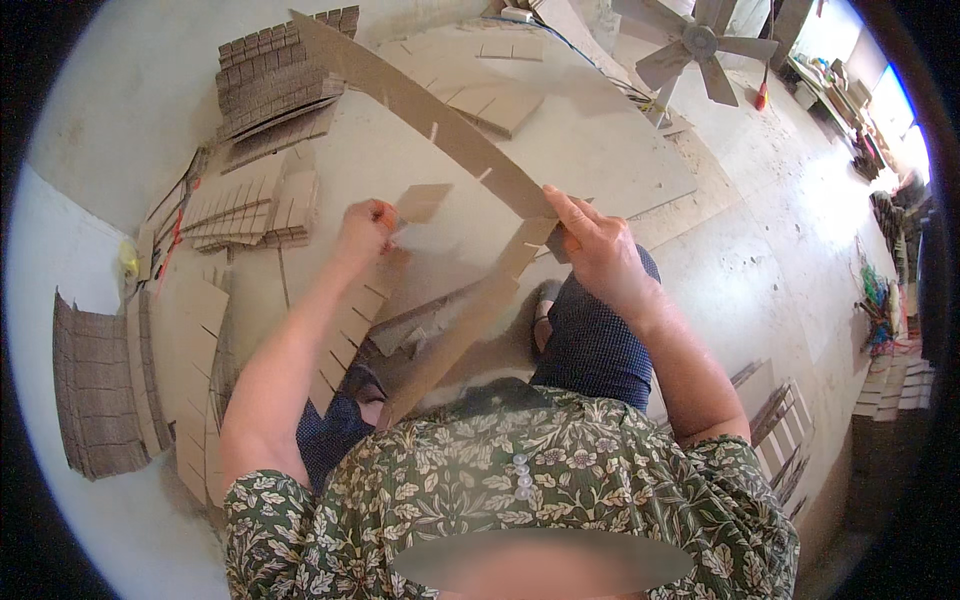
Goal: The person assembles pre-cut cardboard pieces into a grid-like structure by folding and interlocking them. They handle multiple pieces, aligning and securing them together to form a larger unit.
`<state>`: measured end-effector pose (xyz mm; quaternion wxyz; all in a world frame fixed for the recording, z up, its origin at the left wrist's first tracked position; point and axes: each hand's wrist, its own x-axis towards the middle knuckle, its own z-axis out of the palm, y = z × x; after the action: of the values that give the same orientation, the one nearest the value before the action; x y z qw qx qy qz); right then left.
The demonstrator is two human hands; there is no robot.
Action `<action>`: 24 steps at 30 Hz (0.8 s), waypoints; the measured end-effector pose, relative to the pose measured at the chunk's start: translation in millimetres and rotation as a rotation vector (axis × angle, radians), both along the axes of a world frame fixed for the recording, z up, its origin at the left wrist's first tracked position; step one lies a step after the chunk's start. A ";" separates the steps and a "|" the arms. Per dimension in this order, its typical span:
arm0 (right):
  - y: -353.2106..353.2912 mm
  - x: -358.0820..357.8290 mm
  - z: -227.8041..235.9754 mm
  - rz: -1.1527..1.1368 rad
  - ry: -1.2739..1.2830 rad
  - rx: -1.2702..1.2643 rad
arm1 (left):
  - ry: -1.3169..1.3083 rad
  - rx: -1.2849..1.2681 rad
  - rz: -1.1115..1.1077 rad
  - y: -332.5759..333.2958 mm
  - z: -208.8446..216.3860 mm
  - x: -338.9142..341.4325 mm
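My right hand (600,250) is closed on a long brown cardboard strip (450,130) with short slots, which reaches toward the far left. A second slotted length of cardboard (455,345) runs from the same hand down toward my lap; I cannot tell whether the two are joined. My left hand (365,235) has its fingers curled together, with orange at the fingertips. Right beside them is a small cardboard piece (426,203); whether the fingers grip it is unclear. A slotted cardboard sheet (350,330) stands next to my left forearm.
Slotted cardboard stacks (275,75) stand at the far left, with more slotted sheets (235,205) nearer. Dark cardboard (95,390) leans on the left wall. A fan (700,42) stands at the far right. Striped cardboard pieces (783,430) lie right of my right arm.
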<state>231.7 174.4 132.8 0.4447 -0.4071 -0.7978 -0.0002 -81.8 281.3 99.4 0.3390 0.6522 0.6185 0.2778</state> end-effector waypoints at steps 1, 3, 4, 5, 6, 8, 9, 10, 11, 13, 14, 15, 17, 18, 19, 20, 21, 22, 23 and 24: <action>1.2 -3.9 2.2 0.009 -0.004 0.001 | -0.017 -0.043 -0.009 6.4 11.9 -5.2; 4.6 -12.5 6.0 0.032 -0.018 0.004 | -0.068 -0.119 -0.027 18.8 21.7 -14.8; 6.9 -16.8 6.0 0.037 -0.045 -0.018 | -0.101 -0.151 -0.036 24.4 24.4 -19.1; 9.4 -19.9 3.8 0.036 -0.075 -0.043 | -0.135 -0.186 -0.053 27.5 26.8 -18.5; 12.3 -22.8 1.1 0.035 -0.105 -0.067 | -0.128 -0.199 -0.102 28.9 28.2 -17.4; 17.1 -26.4 -3.0 0.044 -0.045 -0.038 | -0.111 -0.225 -0.195 29.7 31.6 -16.5; 18.1 -27.3 -3.3 0.036 -0.045 -0.031 | -0.149 -0.233 -0.186 29.3 30.2 -16.3; 18.8 -28.1 -3.0 0.028 -0.045 -0.023 | -0.187 -0.241 -0.176 28.3 26.6 -16.0; 17.5 -28.8 -1.4 0.031 -0.043 -0.038 | -0.225 -0.250 -0.167 25.8 22.5 -15.0; 14.4 -30.2 3.8 0.037 -0.040 -0.067 | -0.245 -0.109 -0.130 20.3 15.2 -12.9; 15.6 -30.5 2.2 0.038 -0.046 -0.089 | -0.257 -0.038 -0.115 18.4 11.8 -10.2; 18.0 -31.0 -1.3 0.039 -0.052 -0.111 | -0.213 0.022 -0.171 17.7 7.5 -7.9; 19.3 -31.3 -2.7 0.041 -0.051 -0.115 | -0.122 0.145 -0.281 13.3 5.8 0.5; 18.7 -31.4 -2.0 0.042 -0.044 -0.098 | -0.018 0.169 -0.281 9.5 9.4 5.4; 18.0 -31.4 -1.2 0.042 -0.037 -0.080 | 0.086 0.193 -0.281 5.8 14.3 9.7; 16.4 -31.9 0.2 0.046 -0.023 -0.066 | 0.188 0.217 -0.280 1.2 20.7 13.8; 14.6 -32.4 1.9 0.050 -0.009 -0.052 | 0.191 0.230 -0.293 -0.2 22.0 15.1; 13.7 -32.7 2.7 0.054 0.004 -0.039 | 0.194 0.243 -0.307 -1.1 22.7 16.0; 13.6 -32.0 1.9 0.058 -0.013 -0.059 | 0.200 0.256 -0.320 -1.9 23.1 17.2; 13.6 -30.8 0.4 0.063 -0.031 -0.080 | 0.156 0.214 -0.322 -2.2 22.5 18.5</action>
<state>200.9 188.0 133.2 0.4155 -0.3992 -0.8164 0.0392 -63.3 279.1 121.9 0.2588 0.7945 0.4976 0.2330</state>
